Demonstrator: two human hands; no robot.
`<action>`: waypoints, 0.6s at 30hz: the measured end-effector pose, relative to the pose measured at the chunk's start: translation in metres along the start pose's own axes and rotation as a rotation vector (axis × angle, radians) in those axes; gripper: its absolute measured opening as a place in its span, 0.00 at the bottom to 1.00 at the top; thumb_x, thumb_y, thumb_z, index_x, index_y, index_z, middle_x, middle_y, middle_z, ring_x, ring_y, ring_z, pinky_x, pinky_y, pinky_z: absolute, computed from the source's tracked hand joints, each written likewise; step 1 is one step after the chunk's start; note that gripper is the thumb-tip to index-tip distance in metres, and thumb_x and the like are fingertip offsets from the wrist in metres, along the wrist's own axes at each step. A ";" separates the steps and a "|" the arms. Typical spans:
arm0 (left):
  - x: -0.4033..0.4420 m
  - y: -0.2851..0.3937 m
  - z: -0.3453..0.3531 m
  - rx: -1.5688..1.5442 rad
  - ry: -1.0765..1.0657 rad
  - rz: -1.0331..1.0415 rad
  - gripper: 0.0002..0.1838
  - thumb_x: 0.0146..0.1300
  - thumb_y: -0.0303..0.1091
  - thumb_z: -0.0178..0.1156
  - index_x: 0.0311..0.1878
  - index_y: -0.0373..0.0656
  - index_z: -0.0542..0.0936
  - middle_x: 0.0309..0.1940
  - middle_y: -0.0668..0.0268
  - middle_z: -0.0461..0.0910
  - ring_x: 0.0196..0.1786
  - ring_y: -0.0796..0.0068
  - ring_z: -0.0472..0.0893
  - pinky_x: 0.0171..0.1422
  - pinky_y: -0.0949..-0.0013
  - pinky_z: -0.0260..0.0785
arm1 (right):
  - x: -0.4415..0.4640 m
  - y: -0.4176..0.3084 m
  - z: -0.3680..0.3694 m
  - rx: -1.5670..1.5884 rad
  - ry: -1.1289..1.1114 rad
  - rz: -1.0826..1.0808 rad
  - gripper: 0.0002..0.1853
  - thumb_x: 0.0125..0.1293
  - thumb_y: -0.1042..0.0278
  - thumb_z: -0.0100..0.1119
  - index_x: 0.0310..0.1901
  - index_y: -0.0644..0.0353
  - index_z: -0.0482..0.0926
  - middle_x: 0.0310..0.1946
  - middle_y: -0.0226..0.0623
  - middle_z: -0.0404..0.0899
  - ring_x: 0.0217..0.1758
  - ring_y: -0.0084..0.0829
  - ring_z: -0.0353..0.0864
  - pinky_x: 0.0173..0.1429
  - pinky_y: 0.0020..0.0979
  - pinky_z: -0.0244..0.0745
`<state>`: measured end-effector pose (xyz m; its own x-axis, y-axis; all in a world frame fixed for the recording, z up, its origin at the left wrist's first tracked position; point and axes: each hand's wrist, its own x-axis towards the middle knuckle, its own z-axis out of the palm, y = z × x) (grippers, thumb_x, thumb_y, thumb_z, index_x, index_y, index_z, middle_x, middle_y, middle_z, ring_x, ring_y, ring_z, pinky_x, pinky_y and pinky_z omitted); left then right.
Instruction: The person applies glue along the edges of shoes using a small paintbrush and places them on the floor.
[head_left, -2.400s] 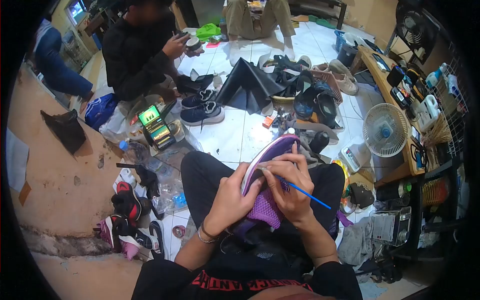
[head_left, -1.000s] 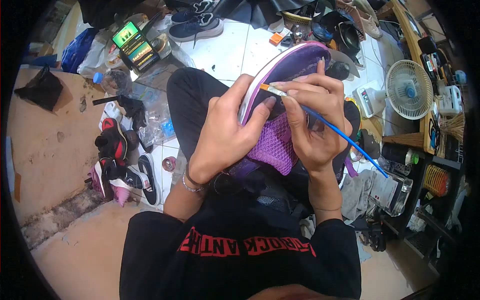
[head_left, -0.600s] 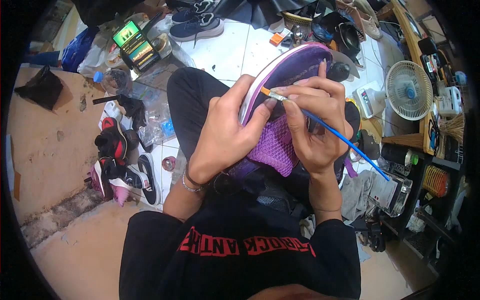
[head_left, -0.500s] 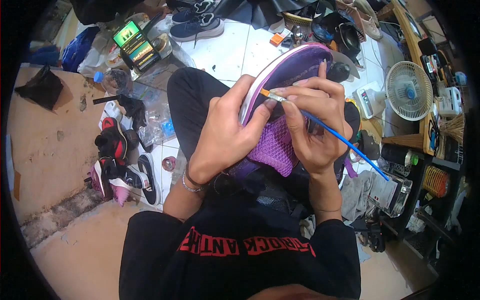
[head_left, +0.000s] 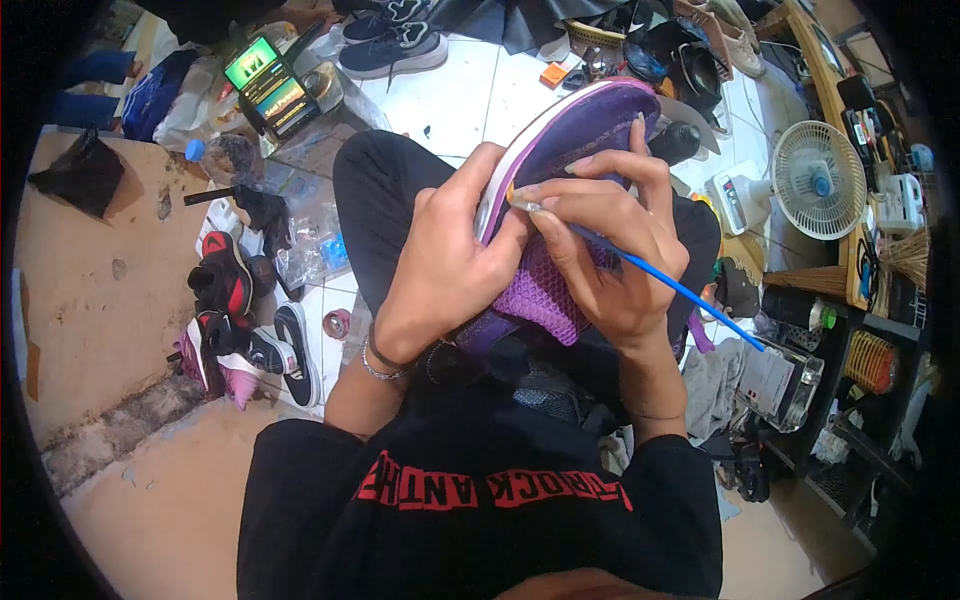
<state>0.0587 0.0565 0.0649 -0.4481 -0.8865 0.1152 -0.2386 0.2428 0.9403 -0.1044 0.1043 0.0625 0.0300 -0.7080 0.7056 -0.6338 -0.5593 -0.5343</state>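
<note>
A purple shoe sole (head_left: pixel 590 125) with a white and pink rim stands tilted in front of me. Below it hangs the purple mesh upper (head_left: pixel 538 300); how the two are joined is hidden behind my fingers. My left hand (head_left: pixel 440 255) is closed around the sole's left edge, thumb on the inner side. In my right hand (head_left: pixel 615 225) is a paintbrush (head_left: pixel 695 295) with a blue handle, pinched near its metal ferrule. Its tip meets the sole's inside rim by my left thumb, partly hidden by fingers. Some right fingers spread across the sole.
A lit phone (head_left: pixel 272 90) stands at upper left near a plastic bottle (head_left: pixel 225 158). Several shoes (head_left: pixel 295 345) lie at left, and dark sneakers (head_left: pixel 395 52) at the top. On the right are a fan (head_left: pixel 818 180), a shelf (head_left: pixel 850 400) and a glass container (head_left: pixel 790 390).
My right hand has moved slightly left and down, taking the brush tip along the sole's inner rim. The sole has shifted a little. My left hand keeps its grip.
</note>
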 end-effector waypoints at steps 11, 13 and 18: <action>0.001 0.006 -0.002 -0.001 0.013 -0.003 0.12 0.66 0.27 0.62 0.50 0.33 0.76 0.35 0.44 0.84 0.43 0.46 0.88 0.42 0.60 0.77 | 0.006 0.005 0.009 0.018 0.173 0.011 0.08 0.59 0.78 0.73 0.40 0.58 0.85 0.39 0.33 0.89 0.45 0.37 0.81 0.75 0.57 0.64; -0.001 0.008 -0.004 0.006 0.003 -0.031 0.12 0.66 0.27 0.62 0.50 0.33 0.76 0.35 0.44 0.84 0.43 0.46 0.88 0.43 0.60 0.77 | 0.004 0.001 0.009 -0.017 0.149 -0.006 0.08 0.60 0.79 0.73 0.39 0.58 0.84 0.39 0.35 0.90 0.47 0.36 0.81 0.74 0.57 0.66; -0.004 -0.005 -0.002 -0.009 0.033 0.032 0.12 0.65 0.26 0.61 0.50 0.34 0.76 0.35 0.44 0.84 0.45 0.47 0.88 0.43 0.60 0.76 | 0.000 -0.003 0.006 -0.046 -0.013 -0.042 0.10 0.57 0.76 0.75 0.39 0.54 0.84 0.39 0.31 0.91 0.49 0.35 0.81 0.78 0.59 0.58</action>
<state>0.0632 0.0582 0.0600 -0.4265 -0.8910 0.1559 -0.2170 0.2681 0.9386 -0.0985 0.1033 0.0614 0.0670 -0.6903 0.7204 -0.6666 -0.5682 -0.4824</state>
